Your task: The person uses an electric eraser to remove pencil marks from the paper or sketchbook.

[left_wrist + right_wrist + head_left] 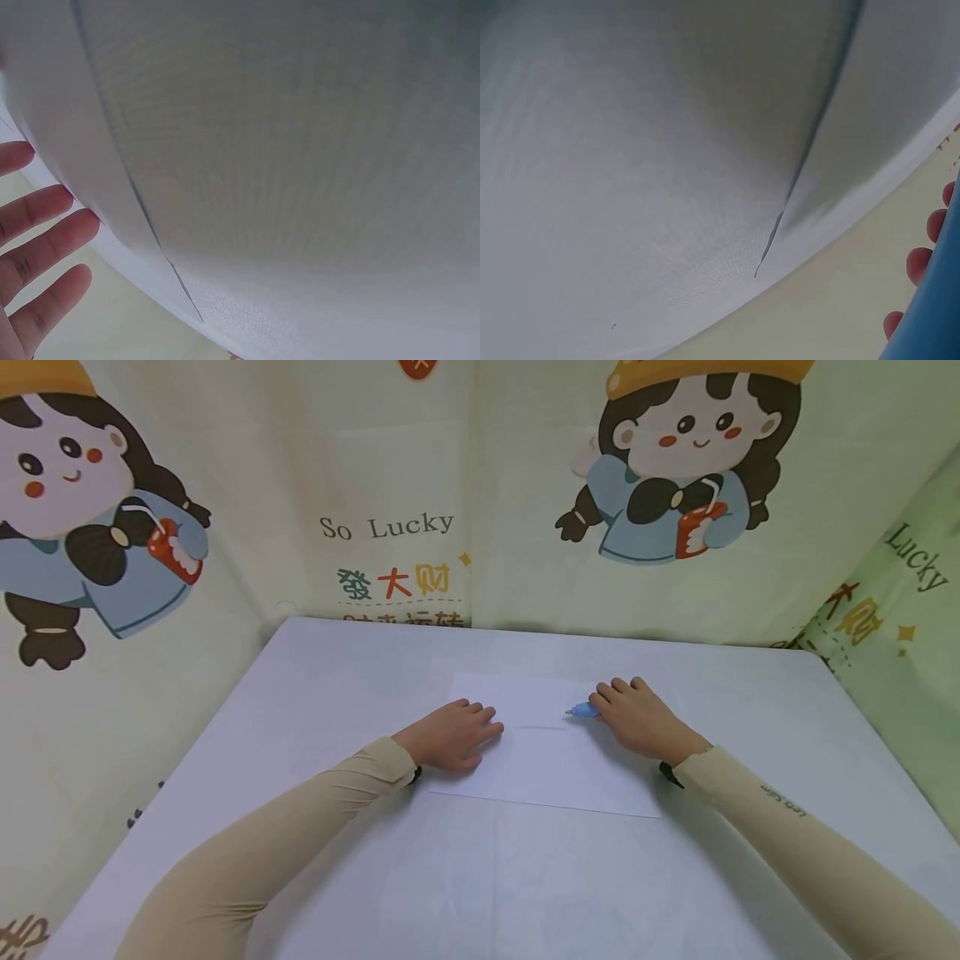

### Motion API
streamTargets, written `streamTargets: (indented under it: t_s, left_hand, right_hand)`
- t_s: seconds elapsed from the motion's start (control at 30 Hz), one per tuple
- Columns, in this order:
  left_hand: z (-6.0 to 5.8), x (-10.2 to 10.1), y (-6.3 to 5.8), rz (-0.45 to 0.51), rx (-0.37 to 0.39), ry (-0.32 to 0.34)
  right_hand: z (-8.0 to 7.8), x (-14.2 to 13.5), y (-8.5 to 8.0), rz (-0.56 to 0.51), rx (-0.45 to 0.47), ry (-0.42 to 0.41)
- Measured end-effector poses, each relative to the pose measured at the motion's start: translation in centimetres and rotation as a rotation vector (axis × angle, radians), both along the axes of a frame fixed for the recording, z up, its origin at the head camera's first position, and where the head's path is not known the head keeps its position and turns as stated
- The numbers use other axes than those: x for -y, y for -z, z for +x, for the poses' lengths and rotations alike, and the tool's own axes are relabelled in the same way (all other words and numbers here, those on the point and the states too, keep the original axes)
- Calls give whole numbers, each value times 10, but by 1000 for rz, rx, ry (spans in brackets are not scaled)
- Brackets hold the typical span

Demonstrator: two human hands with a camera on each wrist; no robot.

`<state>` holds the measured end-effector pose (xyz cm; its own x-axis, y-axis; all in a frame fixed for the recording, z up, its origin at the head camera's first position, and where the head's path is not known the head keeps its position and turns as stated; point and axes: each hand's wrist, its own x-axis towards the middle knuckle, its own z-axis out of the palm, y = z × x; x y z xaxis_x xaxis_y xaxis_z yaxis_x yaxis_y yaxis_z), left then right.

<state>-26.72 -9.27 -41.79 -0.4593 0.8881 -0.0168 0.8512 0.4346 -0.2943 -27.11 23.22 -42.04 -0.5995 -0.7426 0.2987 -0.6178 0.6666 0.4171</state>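
Observation:
A white sheet of paper (pixel 547 772) lies on the white table with a faint short line (pixel 540 727) across its middle. On the paper's left part rests my left hand (pixel 453 735), palm down. The fingers (pixel 56 236) of that hand look spread and nearly straight in the left wrist view. Over the paper's right side, my right hand (pixel 641 718) grips a blue pen (pixel 582 711), its narrow tip pointing left just above the line's right end. In the right wrist view the pen's thick blue barrel (pixel 934 300) covers most of the hand; only several fingertips (pixel 919 264) show behind it.
The white table (pixel 420 877) stretches around the paper on every side. Behind it hangs a pale curtain (pixel 517 510) with cartoon figures and lettering, and more of this cloth borders the left and right sides.

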Motion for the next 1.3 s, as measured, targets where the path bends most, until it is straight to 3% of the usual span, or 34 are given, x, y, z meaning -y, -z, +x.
streamTargets:
  t_s: [0.77,1.3]
  left_hand:
    - [-2,-1,5,2,-8,4]
    - [-2,-2,4,7,7,-4]
  right_hand:
    - [1,-2,0,-13,7,-52]
    - [1,0,-2,-12,113,-37]
